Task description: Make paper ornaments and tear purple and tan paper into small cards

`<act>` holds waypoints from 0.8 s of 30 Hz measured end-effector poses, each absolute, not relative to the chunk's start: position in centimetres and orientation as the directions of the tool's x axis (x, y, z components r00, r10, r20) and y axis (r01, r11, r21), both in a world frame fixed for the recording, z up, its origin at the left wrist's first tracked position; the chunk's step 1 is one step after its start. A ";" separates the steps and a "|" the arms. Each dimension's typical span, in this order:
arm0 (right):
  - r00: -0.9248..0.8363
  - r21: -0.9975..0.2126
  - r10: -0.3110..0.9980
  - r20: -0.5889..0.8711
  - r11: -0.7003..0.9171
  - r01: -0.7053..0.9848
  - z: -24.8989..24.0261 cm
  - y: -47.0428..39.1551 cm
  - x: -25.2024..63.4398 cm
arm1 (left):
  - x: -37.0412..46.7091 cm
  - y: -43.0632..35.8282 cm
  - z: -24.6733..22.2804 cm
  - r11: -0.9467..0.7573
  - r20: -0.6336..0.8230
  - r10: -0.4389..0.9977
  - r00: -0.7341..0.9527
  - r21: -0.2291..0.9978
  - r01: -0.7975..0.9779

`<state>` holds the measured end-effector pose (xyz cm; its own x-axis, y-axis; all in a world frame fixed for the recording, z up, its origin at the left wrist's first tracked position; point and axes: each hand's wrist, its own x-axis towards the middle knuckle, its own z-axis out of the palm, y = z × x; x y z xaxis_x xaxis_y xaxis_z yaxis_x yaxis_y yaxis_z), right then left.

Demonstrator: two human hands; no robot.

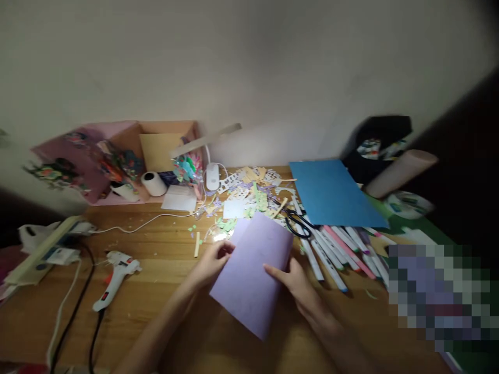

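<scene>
A folded sheet of purple paper is held tilted above the wooden table, between my two hands. My left hand grips its left edge, with the fingertips partly hidden behind the sheet. On the other side, my right hand closes round the curved right edge; its thumb lies on the front face and its other fingers are behind. Just beyond the paper lie scissors with black handles and a heap of paper scraps in white, green, yellow and purple.
Several marker pens lie right of the scissors, below a blue sheet. A glue gun rests at left near a power strip with cords. Behind stand a pink and orange box, a desk lamp and a dark bag.
</scene>
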<state>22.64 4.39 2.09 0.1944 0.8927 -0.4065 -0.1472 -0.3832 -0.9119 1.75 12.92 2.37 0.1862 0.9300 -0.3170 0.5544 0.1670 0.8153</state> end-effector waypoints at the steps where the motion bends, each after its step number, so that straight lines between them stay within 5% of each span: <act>1: 0.203 -0.915 0.893 -0.401 -0.379 -0.136 2.2 4.5 23.2 | 0.4 14.0 2.8 0.141 -0.281 0.946 0.160 0.804 0.578; 8: 0.200 -0.969 0.954 -0.224 -0.196 -0.150 1.8 4.8 26.8 | -10.4 25.1 5.1 0.147 0.059 0.972 -0.230 0.609 0.780; 15: 0.131 -0.933 0.947 -0.294 -0.254 -0.256 1.0 4.5 26.8 | -12.0 29.8 2.9 0.167 0.080 0.964 -0.253 0.561 0.811; 24: 0.132 -0.912 0.924 -0.359 -0.318 -0.258 -0.9 3.9 27.3 | -12.8 30.5 3.2 0.209 0.046 0.945 -0.323 0.676 0.707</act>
<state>27.26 3.95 -0.89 0.1324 0.9238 -0.3592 -0.2577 -0.3178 -0.9124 -12.79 30.52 3.23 -0.3228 0.9454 0.0457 0.7065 0.2086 0.6762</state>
